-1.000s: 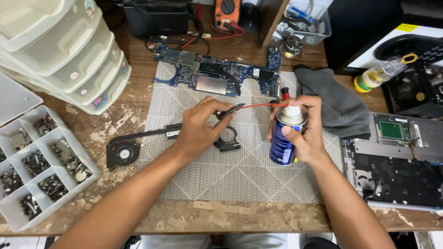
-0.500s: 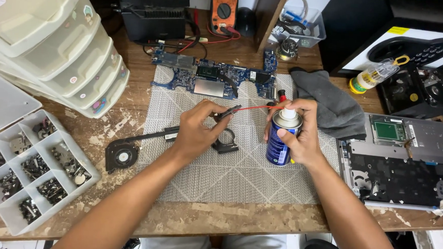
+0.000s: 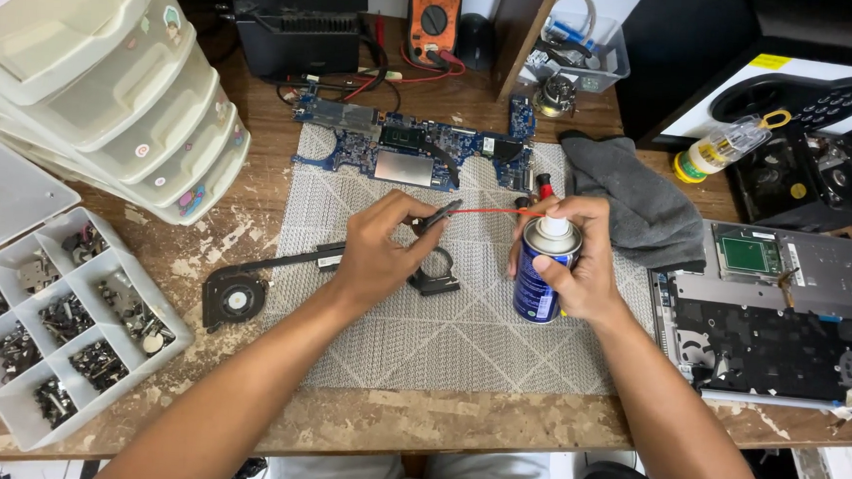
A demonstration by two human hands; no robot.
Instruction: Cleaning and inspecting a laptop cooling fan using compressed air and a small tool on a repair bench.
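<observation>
The right hand (image 3: pixel 578 261) is wrapping its fingers around a blue spray can (image 3: pixel 539 273), which is standing upright on the grey mat (image 3: pixel 460 337). The can is showing a silvery domed top and a white nozzle, and one finger is resting across its front. A thin red straw (image 3: pixel 485 211) is running from the nozzle sideways toward the left hand (image 3: pixel 383 247). The left hand is pinching a small dark flat part (image 3: pixel 438 216) between thumb and fingertips, held up just where the straw's tip is ending. Just below that hand a black bracket-like piece (image 3: pixel 436 276) is lying on the mat, and beyond its wrist a black cooling fan (image 3: pixel 235 296) with its long heat pipe is lying on the wooden desk (image 3: pixel 418 426). Beyond both hands a blue circuit board (image 3: pixel 411 153) is lying flat. A grey cloth (image 3: pixel 638 206) is sitting just past the right hand.
</observation>
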